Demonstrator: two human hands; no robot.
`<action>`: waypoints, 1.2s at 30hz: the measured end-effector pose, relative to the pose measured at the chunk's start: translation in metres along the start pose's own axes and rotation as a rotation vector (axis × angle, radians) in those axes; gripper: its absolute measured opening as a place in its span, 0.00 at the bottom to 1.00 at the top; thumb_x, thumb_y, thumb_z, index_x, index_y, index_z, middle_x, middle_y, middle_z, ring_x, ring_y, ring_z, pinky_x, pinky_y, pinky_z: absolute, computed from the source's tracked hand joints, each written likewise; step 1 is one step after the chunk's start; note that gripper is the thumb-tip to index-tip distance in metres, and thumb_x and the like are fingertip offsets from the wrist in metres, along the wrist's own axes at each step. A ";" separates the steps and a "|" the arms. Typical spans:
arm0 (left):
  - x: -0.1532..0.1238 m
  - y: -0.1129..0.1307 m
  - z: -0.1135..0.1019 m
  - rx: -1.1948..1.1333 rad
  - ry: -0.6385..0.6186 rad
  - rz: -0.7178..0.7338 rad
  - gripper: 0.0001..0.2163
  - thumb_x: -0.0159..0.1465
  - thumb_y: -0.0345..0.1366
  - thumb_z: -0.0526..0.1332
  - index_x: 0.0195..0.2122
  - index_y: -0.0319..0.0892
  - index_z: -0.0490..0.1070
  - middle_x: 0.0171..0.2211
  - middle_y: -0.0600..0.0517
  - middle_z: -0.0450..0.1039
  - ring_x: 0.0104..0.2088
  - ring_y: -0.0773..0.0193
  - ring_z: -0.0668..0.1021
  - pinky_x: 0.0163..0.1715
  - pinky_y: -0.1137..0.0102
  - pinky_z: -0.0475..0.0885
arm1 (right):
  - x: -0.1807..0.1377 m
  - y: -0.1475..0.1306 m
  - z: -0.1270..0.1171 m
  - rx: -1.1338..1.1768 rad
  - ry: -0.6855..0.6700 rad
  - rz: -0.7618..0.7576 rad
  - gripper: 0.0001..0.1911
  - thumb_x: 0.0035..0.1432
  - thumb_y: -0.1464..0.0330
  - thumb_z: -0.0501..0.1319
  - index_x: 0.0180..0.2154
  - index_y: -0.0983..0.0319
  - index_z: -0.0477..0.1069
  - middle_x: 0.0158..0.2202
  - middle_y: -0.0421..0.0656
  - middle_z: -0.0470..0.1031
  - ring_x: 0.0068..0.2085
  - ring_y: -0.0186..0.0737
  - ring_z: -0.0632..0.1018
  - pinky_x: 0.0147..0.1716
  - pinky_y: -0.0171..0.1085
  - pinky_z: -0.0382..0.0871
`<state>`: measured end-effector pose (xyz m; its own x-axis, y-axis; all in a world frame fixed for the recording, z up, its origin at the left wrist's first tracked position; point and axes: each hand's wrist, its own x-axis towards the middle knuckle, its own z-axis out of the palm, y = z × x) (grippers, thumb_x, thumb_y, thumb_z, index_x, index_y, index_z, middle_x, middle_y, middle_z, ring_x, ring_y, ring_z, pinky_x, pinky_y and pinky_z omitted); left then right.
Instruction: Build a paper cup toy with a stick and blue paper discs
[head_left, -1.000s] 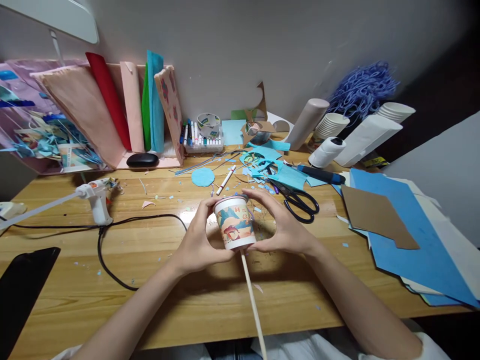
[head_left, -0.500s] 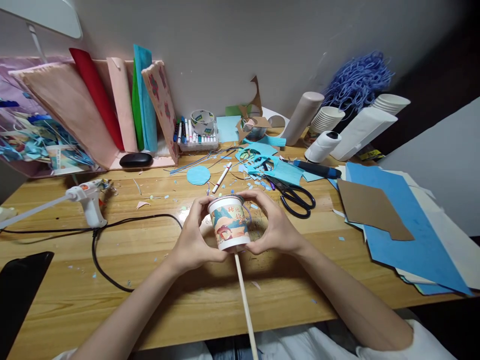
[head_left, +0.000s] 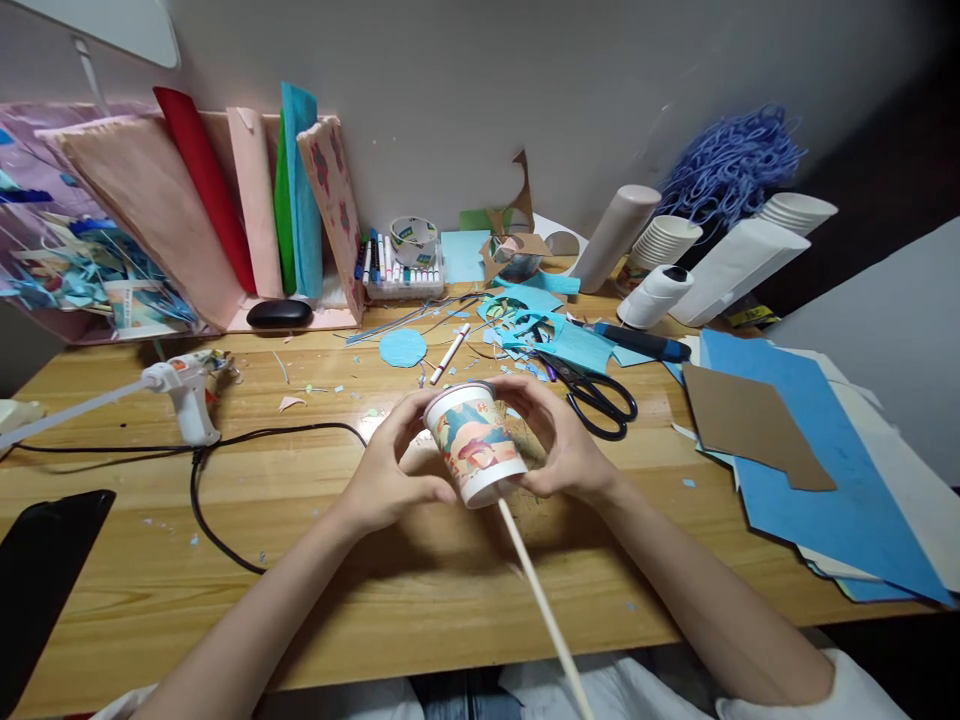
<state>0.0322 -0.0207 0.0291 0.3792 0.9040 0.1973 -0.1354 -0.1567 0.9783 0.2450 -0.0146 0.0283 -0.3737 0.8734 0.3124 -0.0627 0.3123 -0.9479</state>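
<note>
One stick (head_left: pixel 541 600), running from my view's near edge to the base of the cup (head_left: pixel 480 445); fitted, I judge. Left hand (head_left: pixel 386 475) and right hand (head_left: pixel 568 450), both gripping the cup, tilted, over the table (head_left: pixel 375 630). Work left: I cannot tell. Beyond: scissors (head_left: pixel 579 384), unheld; one marker (head_left: pixel 450 353); one blue disc (head_left: pixel 403 347), already cut.

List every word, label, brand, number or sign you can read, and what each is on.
None reads clearly.
Held paper cup: reddish marks near the rim, too small to read.
Tape roll: printed marks, too blurred.
Cup at far left: small print, illegible.
Yellow item, right rear: too small to tell.
</note>
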 end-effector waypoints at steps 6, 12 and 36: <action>0.004 0.004 0.000 -0.048 0.136 -0.074 0.10 0.55 0.37 0.65 0.38 0.45 0.77 0.42 0.49 0.74 0.46 0.60 0.73 0.46 0.69 0.66 | -0.001 0.003 0.000 0.185 -0.048 -0.003 0.40 0.35 0.65 0.71 0.52 0.60 0.61 0.54 0.50 0.64 0.57 0.51 0.66 0.58 0.45 0.57; 0.003 0.007 0.002 -0.064 0.182 -0.060 0.09 0.52 0.36 0.67 0.35 0.45 0.79 0.30 0.51 0.72 0.34 0.66 0.72 0.36 0.73 0.67 | -0.005 0.004 0.004 0.135 -0.048 0.007 0.42 0.32 0.68 0.72 0.53 0.59 0.60 0.55 0.50 0.64 0.57 0.52 0.65 0.59 0.47 0.55; -0.006 0.014 0.001 0.488 0.271 0.229 0.06 0.59 0.31 0.60 0.36 0.41 0.76 0.35 0.49 0.78 0.36 0.65 0.77 0.36 0.72 0.71 | -0.007 0.010 0.003 0.075 -0.064 0.002 0.45 0.31 0.76 0.70 0.54 0.58 0.61 0.55 0.47 0.64 0.57 0.50 0.66 0.60 0.45 0.55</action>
<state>0.0291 -0.0284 0.0421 0.1347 0.8848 0.4461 0.2741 -0.4659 0.8413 0.2446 -0.0185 0.0170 -0.4321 0.8474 0.3084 -0.1299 0.2800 -0.9512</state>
